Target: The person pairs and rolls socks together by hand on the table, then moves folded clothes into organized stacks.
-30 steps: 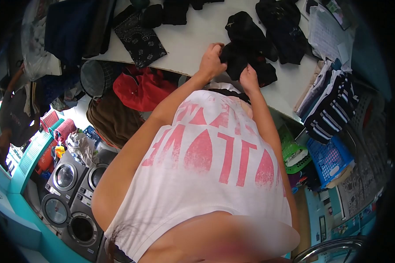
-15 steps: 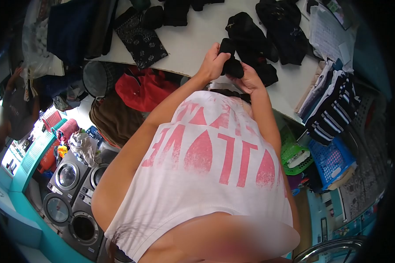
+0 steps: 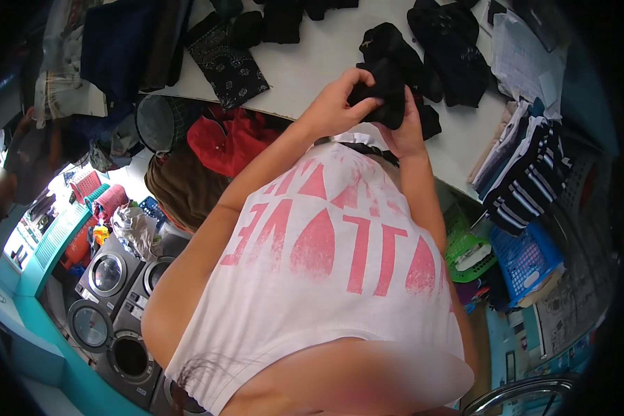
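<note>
In front of my shirt, both hands hold a black sock (image 3: 387,93), bunched and folded over itself. My left hand (image 3: 347,104) pinches its left side, with thumb and fingers closed on the fabric. Around the right edge curls my right hand (image 3: 406,128), its fingers partly hidden behind the cloth. Just beyond them, more black fabric pieces (image 3: 388,41) lie on the white table (image 3: 312,83). A larger dark garment (image 3: 454,52) lies to their right. Toward the left is a folded black patterned bandana (image 3: 227,62).
Folded clothes (image 3: 527,170) are stacked at the table's right end, near papers (image 3: 527,62). Below are green (image 3: 468,243) and blue baskets (image 3: 527,260). A red garment (image 3: 232,135) sits at left, with front-loading machines (image 3: 107,274) beyond. Another person (image 3: 28,166) stands far left.
The sock has been spread wider and raised slightly between my hands. My left hand has shifted right and down, and my right hand has turned more upright along the sock's edge.
</note>
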{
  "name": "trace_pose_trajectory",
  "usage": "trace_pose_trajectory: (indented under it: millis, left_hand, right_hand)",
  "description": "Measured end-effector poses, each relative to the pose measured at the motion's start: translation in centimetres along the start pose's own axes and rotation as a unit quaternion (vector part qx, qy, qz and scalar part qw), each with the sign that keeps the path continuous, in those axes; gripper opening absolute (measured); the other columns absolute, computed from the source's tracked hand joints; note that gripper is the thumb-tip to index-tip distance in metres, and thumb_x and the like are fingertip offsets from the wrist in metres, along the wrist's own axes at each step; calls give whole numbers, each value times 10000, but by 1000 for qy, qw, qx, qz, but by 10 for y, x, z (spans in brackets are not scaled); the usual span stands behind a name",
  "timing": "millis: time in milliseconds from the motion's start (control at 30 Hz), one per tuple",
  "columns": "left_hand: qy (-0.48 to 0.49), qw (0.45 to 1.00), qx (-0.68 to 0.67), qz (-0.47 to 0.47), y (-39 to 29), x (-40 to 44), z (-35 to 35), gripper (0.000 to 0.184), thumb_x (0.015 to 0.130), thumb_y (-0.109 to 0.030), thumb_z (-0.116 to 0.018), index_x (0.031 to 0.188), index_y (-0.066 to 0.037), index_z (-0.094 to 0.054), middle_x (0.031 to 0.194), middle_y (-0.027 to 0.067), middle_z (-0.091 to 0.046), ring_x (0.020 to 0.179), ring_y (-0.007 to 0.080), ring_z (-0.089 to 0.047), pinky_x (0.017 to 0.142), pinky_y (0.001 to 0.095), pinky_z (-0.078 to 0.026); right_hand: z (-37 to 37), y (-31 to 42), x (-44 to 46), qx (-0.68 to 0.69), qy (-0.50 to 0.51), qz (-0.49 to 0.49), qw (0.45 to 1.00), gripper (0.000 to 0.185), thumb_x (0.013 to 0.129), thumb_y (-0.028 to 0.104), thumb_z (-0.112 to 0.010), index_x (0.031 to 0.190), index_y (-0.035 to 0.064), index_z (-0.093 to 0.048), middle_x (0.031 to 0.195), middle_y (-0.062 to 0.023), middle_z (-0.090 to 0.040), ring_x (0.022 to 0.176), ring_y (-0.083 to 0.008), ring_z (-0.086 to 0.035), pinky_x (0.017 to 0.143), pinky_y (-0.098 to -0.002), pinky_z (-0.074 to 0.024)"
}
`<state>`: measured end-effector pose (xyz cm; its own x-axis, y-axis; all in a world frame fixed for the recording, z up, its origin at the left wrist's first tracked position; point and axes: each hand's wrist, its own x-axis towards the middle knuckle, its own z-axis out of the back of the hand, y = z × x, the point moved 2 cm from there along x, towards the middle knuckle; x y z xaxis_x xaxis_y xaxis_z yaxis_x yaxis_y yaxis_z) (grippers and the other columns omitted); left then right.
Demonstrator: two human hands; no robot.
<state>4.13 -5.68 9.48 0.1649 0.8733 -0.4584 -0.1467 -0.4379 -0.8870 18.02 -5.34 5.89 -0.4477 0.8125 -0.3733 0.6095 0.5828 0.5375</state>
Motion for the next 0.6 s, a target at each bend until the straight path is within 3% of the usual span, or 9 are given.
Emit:
trace_pose_trajectory:
  millis: [67, 167, 267, 333, 400, 467, 500, 567, 600]
  left_hand:
    - [-75, 981, 11, -176, -4, 2, -3, 294, 693, -23, -650, 959, -17, -524, 908, 63, -492, 862, 137, -504, 650, 260, -440]
    - [-119, 956, 141, -227, -23, 0, -4, 233, 660, -9, -655, 885, -27, -597, 896, 91, -526, 854, 200, -533, 690, 281, -455]
    - [-63, 935, 269, -220, -28, 3, -3, 226, 651, -5, -649, 869, -54, -614, 925, 111, -529, 857, 246, -533, 735, 283, -450]
    - [-17, 956, 228, -183, -29, 2, -3, 248, 650, 0, -643, 891, -49, -607, 961, 118, -521, 875, 243, -527, 743, 287, -445]
    - [29, 971, 186, -144, -31, -1, -6, 271, 650, 6, -637, 914, -45, -601, 997, 125, -513, 892, 241, -520, 751, 291, -441]
    - [-40, 974, 104, -196, -38, -10, -8, 262, 631, -1, -650, 882, -31, -584, 958, 111, -502, 924, 260, -502, 758, 304, -437]
    - [-41, 974, 104, -196, -38, -14, -13, 262, 631, -1, -650, 882, -31, -584, 958, 111, -502, 924, 260, -502, 758, 304, -437]
    - [-142, 930, 131, -312, -39, -22, -22, 255, 617, -35, -676, 840, -33, -554, 925, 101, -473, 919, 285, -482, 735, 324, -434]
    - [-145, 930, 131, -310, -38, -21, -23, 255, 617, -35, -676, 840, -33, -554, 925, 101, -473, 919, 285, -482, 735, 324, -434]
  right_hand:
    - [-8, 4, 0, 15, 4, 23, 1000, 535, 705, -48, -627, 1174, 64, -395, 1125, -69, -473, 1000, -183, -501, 842, -294, -450]
    - [-25, 21, -2, -110, 10, 121, 986, 462, 671, -120, -594, 1068, 53, -433, 1040, -66, -505, 937, -149, -515, 817, -272, -452]
    - [-11, 17, -2, -99, -24, 105, 989, 388, 664, -155, -527, 982, 51, -441, 957, -44, -507, 879, -129, -518, 800, -261, -453]
    - [-15, 17, -5, -53, -24, 92, 994, 370, 652, -173, -475, 944, 51, -442, 915, -25, -493, 859, -113, -506, 782, -252, -455]
    - [-14, 15, -6, -68, -41, 114, 990, 313, 726, -98, -477, 974, 89, -434, 926, -55, -516, 836, -167, -553, 736, -287, -495]
    - [-11, 18, -6, -23, -92, 82, 992, 273, 747, -55, -478, 983, 81, -451, 917, -64, -528, 824, -178, -558, 722, -295, -495]
    - [-10, 19, -4, 23, -140, 51, 989, 239, 769, -11, -479, 992, 74, -469, 908, -72, -540, 812, -189, -563, 708, -304, -496]
    - [-15, 20, 2, 41, -144, 59, 987, 235, 763, -10, -470, 989, 56, -465, 911, -88, -541, 792, -205, -572, 683, -312, -506]
    - [-18, 18, 4, 59, -148, 67, 985, 232, 758, -8, -461, 985, 39, -460, 914, -104, -543, 772, -221, -582, 659, -319, -515]
